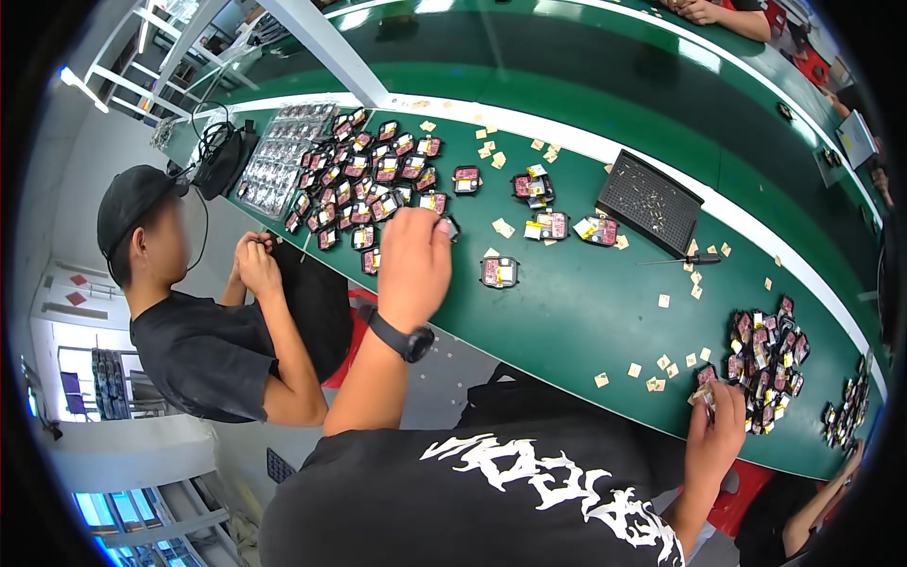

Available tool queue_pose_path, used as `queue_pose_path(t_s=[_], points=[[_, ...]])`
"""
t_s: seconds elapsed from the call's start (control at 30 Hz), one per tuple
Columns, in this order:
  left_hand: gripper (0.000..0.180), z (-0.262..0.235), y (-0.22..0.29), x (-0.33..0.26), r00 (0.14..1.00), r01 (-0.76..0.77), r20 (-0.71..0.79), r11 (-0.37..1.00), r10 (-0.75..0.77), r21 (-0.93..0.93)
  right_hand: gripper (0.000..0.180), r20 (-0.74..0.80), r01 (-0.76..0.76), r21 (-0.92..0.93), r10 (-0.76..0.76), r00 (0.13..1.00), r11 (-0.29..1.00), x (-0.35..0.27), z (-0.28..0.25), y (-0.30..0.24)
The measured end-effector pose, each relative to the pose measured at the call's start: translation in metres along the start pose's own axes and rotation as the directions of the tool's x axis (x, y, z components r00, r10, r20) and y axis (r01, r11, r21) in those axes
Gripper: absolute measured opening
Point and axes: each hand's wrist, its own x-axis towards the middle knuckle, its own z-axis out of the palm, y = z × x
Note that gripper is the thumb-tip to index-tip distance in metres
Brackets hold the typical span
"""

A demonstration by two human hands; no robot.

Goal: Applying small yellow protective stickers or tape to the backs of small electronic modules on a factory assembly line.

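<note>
Gripped a small module (705,398) in the right hand (721,417), beside a heap (769,357). Had the left hand (416,260) at another module (453,229); could not tell whether grasped.

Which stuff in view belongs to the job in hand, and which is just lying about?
Apparently in the job:
module at the right hand's fingers
right hand
left hand, near the left module pile
right module pile

Seemingly lying about, untouched:
screwdriver
black tray
scattered beige squares
</note>
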Motion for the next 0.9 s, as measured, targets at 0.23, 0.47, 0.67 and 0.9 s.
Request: queue_pose_path(t_s=[0.23, 0.47, 0.67, 0.9], points=[[0.018, 0.005, 0.000, 0.011, 0.992, -0.082, -0.067, 0.946, 0.108, 0.315, 0.026, -0.057, -0.076, 0.190, 0.088, 0.995, 0.979, 0.014, -0.005, -0.022], [0.037, 0.034, 0.137, -0.025, 0.673, 0.564, 0.672, 0.373, 0.310, -0.737, 0.030, -0.117, 0.089, 0.392, -0.047, 0.992, 0.916, 0.023, -0.014, -0.045], [0.041, 0.054, 0.187, -0.038, 0.258, 0.916, 0.745, 0.089, 0.615, -0.390, 0.031, -0.121, 0.196, 0.464, -0.157, 0.980, 0.864, 0.017, -0.018, -0.054], [0.039, 0.045, 0.188, -0.039, 0.459, 0.748, 0.741, 0.237, 0.491, -0.620, 0.018, 0.051, -0.223, 0.697, 0.263, 0.963, 0.681, -0.003, -0.023, -0.049]])
